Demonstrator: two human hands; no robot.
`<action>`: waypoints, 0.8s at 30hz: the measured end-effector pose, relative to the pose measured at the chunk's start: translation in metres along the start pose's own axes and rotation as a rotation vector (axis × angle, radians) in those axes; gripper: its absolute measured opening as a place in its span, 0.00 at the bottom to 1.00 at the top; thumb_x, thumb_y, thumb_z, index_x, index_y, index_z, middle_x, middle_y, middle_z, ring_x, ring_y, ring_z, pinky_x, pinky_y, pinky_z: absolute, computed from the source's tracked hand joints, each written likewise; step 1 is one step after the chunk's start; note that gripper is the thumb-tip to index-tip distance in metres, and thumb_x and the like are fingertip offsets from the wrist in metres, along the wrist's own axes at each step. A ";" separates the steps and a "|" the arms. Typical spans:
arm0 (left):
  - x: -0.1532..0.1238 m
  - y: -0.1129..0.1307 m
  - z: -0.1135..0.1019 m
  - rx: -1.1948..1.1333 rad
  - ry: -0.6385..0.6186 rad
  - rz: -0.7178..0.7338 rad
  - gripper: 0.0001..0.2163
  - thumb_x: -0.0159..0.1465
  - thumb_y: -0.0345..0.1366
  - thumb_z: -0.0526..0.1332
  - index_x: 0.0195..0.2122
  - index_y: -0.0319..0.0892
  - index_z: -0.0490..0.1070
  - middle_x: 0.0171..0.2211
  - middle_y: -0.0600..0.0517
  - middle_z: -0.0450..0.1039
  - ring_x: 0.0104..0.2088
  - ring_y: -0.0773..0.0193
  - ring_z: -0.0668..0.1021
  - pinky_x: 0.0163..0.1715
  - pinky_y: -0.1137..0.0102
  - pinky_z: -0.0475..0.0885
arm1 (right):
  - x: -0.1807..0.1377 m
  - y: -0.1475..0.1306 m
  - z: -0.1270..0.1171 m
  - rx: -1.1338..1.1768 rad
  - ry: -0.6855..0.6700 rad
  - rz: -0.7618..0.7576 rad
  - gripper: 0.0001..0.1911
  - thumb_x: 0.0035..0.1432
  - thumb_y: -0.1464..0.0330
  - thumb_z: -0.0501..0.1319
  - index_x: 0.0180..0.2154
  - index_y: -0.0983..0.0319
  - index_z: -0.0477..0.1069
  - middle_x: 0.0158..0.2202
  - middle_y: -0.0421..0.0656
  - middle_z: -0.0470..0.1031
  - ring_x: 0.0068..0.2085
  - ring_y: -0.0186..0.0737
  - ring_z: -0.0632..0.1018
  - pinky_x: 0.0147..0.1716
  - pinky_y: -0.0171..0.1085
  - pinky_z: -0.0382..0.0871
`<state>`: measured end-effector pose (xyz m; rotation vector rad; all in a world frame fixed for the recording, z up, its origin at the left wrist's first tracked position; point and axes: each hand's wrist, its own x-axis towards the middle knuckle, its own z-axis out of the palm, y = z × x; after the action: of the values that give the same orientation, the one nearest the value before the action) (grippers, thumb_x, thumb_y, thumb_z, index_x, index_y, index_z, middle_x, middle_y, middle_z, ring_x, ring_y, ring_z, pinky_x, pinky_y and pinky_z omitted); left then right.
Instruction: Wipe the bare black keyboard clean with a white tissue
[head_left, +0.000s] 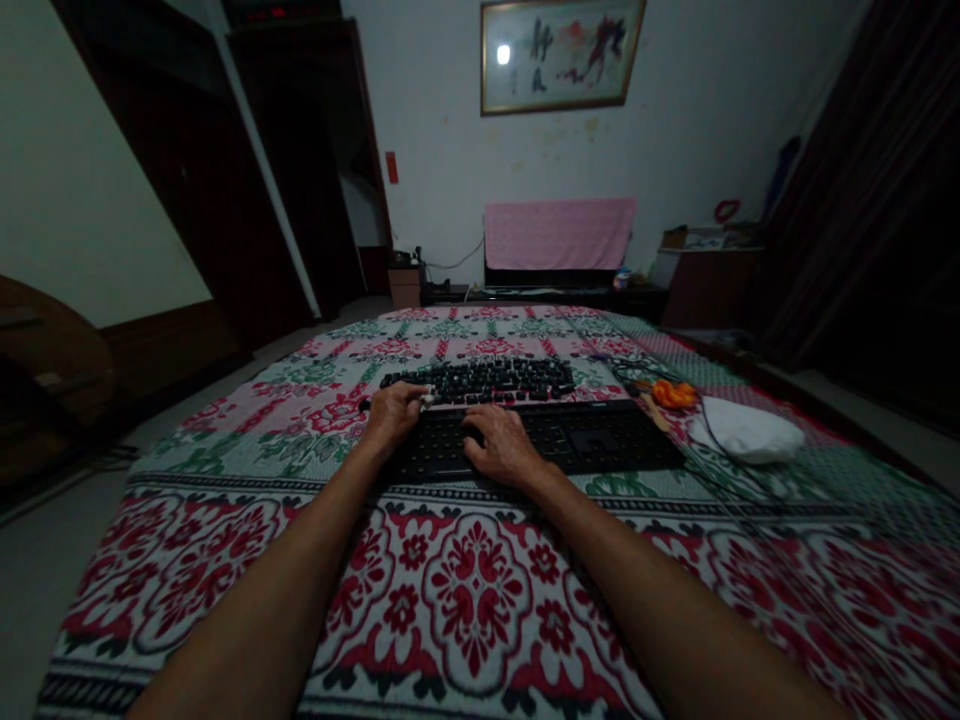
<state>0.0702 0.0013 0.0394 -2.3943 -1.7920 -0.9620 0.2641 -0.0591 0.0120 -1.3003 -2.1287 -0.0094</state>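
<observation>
A black keyboard (555,438) without its keycaps lies flat across the patterned cloth in front of me. Just behind it, many loose black keycaps (502,376) are spread in rough rows. My left hand (395,412) is at the keyboard's left end, finger and thumb closed on a small white wad (427,396) that looks like tissue or cloth; its exact kind is unclear. On the left-middle part of the keyboard rests my right hand (501,440), fingers bent but apart, with nothing visible in it. Its palm side is hidden.
Right of the keyboard lie an orange bundle (673,394), a wooden-looking stick (654,412), a crumpled white cloth or bag (750,430) and dark cables (637,370). A patterned cloth (472,600) covers the surface. A pink cloth (559,233) hangs by the far wall.
</observation>
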 end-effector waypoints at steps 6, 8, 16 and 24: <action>0.000 -0.014 -0.013 -0.051 -0.031 -0.142 0.13 0.56 0.33 0.57 0.41 0.43 0.76 0.38 0.52 0.78 0.38 0.62 0.77 0.43 0.72 0.69 | 0.001 0.001 0.000 0.003 -0.012 -0.007 0.13 0.51 0.70 0.56 0.40 0.63 0.71 0.48 0.46 0.71 0.49 0.42 0.68 0.49 0.43 0.55; -0.001 -0.010 -0.011 -0.020 -0.076 -0.098 0.13 0.54 0.32 0.58 0.39 0.44 0.77 0.37 0.52 0.78 0.39 0.61 0.77 0.44 0.71 0.68 | 0.001 0.001 0.001 0.003 -0.013 -0.006 0.13 0.52 0.69 0.56 0.40 0.63 0.71 0.48 0.46 0.71 0.50 0.42 0.68 0.49 0.43 0.55; 0.005 -0.012 -0.016 -0.143 -0.171 -0.118 0.12 0.52 0.31 0.59 0.36 0.44 0.78 0.31 0.54 0.79 0.33 0.63 0.77 0.34 0.74 0.69 | 0.000 0.000 0.000 -0.001 -0.009 -0.003 0.13 0.52 0.69 0.56 0.40 0.62 0.71 0.48 0.46 0.71 0.50 0.42 0.68 0.50 0.43 0.55; -0.001 -0.010 -0.027 -0.196 -0.306 -0.112 0.11 0.48 0.35 0.61 0.32 0.41 0.78 0.22 0.54 0.75 0.27 0.65 0.74 0.26 0.74 0.66 | 0.001 0.001 0.001 0.002 -0.008 0.000 0.13 0.52 0.69 0.56 0.40 0.63 0.71 0.48 0.45 0.71 0.50 0.42 0.68 0.49 0.42 0.56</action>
<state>0.0490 -0.0056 0.0573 -2.7137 -2.0373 -0.8550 0.2642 -0.0573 0.0115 -1.3010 -2.1354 -0.0026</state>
